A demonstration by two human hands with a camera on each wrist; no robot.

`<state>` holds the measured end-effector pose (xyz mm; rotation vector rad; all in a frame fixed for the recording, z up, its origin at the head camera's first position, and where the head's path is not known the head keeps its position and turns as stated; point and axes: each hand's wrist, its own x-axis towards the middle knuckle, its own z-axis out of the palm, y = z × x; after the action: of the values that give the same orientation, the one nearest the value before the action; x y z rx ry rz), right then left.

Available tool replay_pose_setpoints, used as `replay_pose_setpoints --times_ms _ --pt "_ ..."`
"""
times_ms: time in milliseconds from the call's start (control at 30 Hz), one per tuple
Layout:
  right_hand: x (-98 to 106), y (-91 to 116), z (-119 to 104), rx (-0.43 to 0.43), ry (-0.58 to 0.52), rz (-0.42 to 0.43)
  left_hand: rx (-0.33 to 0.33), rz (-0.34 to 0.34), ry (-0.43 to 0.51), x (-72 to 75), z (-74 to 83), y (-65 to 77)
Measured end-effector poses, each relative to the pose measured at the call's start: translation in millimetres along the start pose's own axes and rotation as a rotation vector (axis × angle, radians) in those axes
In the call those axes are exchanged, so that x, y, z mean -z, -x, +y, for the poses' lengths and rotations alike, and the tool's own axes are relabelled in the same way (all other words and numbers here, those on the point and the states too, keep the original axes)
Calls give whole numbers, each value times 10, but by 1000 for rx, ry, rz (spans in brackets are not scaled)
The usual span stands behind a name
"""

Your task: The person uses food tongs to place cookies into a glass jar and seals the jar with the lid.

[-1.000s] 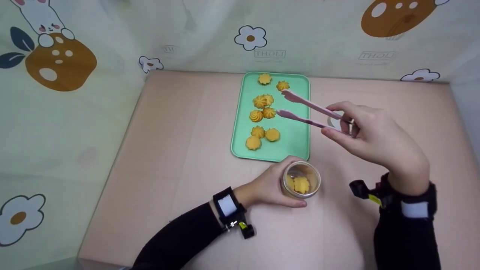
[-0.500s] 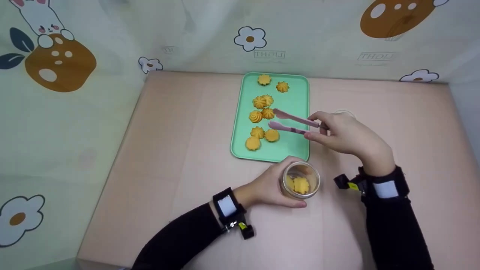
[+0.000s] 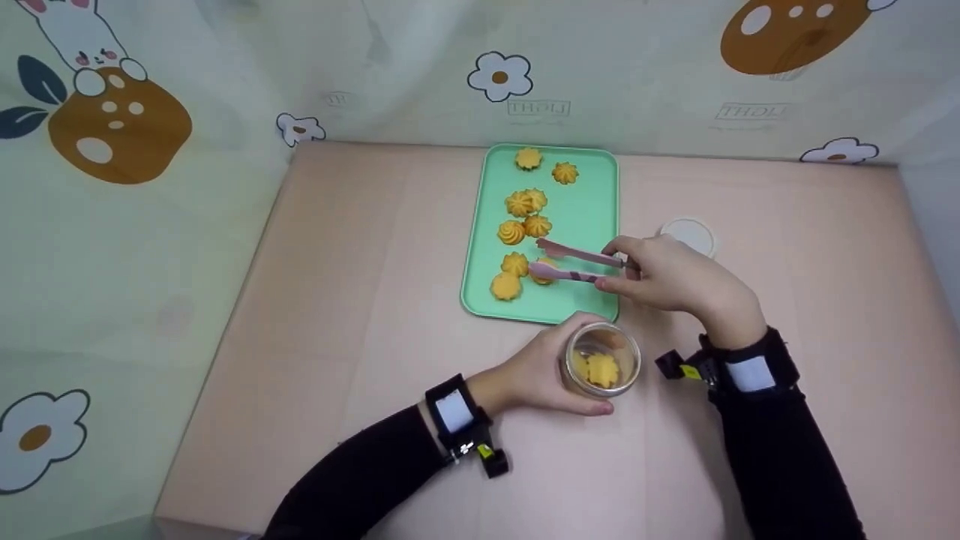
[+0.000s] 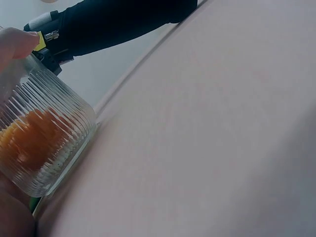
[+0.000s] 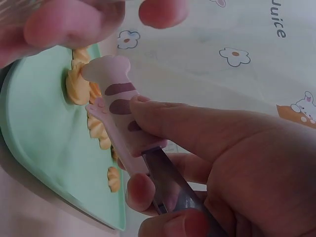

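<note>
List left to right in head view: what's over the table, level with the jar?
Left wrist strap → left hand → jar → right wrist camera → right wrist strap.

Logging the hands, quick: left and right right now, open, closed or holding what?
Left hand: holding the ribbed glass jar, cookies inside.
Right hand: holding the pink tongs, which stand open.

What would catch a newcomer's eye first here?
Probably the bright green tray, toward the table's far edge, dotted with golden fluted cookies. Next, the pink tongs, held over the tray by the right hand. Then the ribbed glass jar with cookies inside, gripped by the left hand near the tray's closer edge.
</note>
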<state>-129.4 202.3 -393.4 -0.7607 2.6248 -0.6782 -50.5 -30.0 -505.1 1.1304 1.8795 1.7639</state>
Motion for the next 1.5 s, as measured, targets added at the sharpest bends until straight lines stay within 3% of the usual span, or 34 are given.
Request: replay_pose_setpoints --times_ms 1500 --pt "-23 10 18 -23 7 -66 0 16 -46 -3 8 6"
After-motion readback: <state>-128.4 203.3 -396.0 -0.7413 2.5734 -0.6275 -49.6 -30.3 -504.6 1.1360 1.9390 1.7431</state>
